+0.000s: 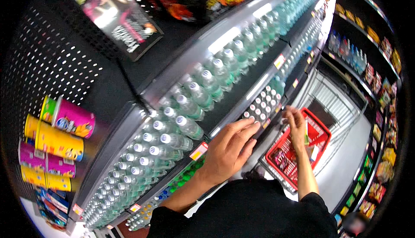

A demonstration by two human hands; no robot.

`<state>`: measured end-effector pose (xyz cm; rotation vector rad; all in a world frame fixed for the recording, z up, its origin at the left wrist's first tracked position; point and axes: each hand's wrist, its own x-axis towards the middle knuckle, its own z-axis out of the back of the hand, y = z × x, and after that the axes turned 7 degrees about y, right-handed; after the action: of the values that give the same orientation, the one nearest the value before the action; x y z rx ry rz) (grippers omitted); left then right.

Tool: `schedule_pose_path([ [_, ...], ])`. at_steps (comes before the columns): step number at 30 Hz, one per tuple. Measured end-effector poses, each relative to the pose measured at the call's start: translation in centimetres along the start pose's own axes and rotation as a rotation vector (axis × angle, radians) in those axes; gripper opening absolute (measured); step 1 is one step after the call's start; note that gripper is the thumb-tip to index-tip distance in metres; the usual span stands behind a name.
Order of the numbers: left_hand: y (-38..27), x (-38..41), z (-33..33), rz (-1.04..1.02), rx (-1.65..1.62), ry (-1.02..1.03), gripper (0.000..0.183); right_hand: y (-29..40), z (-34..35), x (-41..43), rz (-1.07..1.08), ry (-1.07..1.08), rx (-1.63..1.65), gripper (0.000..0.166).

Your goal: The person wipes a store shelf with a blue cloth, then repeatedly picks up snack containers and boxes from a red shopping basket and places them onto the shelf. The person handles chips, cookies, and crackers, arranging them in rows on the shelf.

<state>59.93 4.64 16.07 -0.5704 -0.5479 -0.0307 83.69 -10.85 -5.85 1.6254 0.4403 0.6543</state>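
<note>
My left hand (231, 147) reaches to the edge of a shelf with its fingers stretched out and apart, holding nothing visible. Its fingertips are at a group of dark bottles with pale caps (262, 102); I cannot tell whether they touch. Beside that wrist, rows of clear water bottles with white caps (191, 103) fill the upper shelf. My right hand (295, 126) hangs over a red plastic shopping basket (319, 126), fingers partly curled. A small pale spot shows by its fingertips, too blurred to name. Several packaged items lie in the basket, partly hidden by the right forearm.
Price tags (198, 151) line the shelf edges. Green-capped bottles (186, 176) stand lower down. Colourful tubs (60, 140) are stacked at the left near a boxed product (120, 17). A metal wire rack (340, 92) stands past the basket, and snack shelves (377, 186) run along the right.
</note>
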Motion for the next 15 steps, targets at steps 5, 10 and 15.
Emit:
schedule_pose_path([
  [5, -3.4, 2.1, 7.8, -0.153, 0.380, -0.329, 0.047, 21.7, -9.1, 3.4, 0.467, 0.164, 0.046, 0.026],
  [10, -2.9, 4.5, 13.6, -0.076, 0.402, -0.640, 0.057, 32.1, -17.7, 5.9, 0.930, 0.411, -0.167, 0.052],
  [15, 0.5, 5.2, 17.8, 0.217, 0.149, -0.644, 0.073, 33.7, -26.1, 11.5, 0.845, 0.396, -0.232, 0.074],
])
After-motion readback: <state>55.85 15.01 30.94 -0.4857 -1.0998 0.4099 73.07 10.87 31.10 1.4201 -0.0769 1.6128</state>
